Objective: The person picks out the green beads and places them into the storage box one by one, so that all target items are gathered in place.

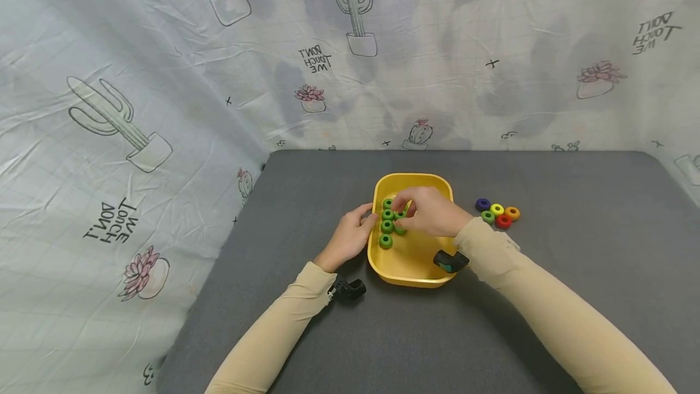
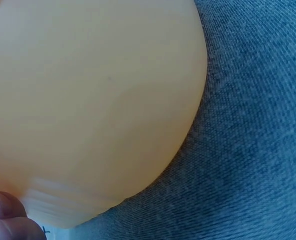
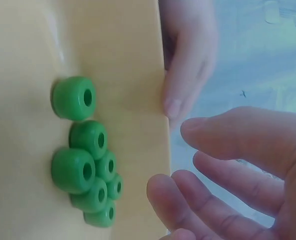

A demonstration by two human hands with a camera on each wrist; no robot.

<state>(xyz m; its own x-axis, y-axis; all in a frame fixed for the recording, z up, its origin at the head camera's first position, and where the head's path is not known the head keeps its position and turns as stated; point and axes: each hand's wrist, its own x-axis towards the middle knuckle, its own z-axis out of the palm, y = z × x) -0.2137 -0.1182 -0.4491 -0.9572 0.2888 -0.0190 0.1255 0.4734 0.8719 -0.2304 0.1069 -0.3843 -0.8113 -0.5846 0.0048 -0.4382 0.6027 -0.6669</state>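
Observation:
A yellow plastic tray (image 1: 417, 263) has several round green beads (image 1: 387, 227) in it, grouped by its left wall. My left hand (image 1: 349, 237) is at the tray's left side, thumb and fingers against the outer wall near the rim. In the left wrist view, its fingertips (image 2: 12, 220) show beside the big blurred wall of the tray. Over the tray reaches my right hand (image 1: 432, 211), its fingers apart and loosely bent above the beads. The right wrist view shows no thing between those fingers; the beads' holes (image 3: 87, 172) are plain there.
Right of the tray, a small cluster of beads lies on the grey table (image 1: 574, 272): a blue bead (image 1: 482, 204), a yellow bead (image 1: 496, 210), an orange bead (image 1: 512, 213), a red bead (image 1: 504, 222) and a green one. A cactus-print curtain (image 1: 437, 53) hangs behind and at the left.

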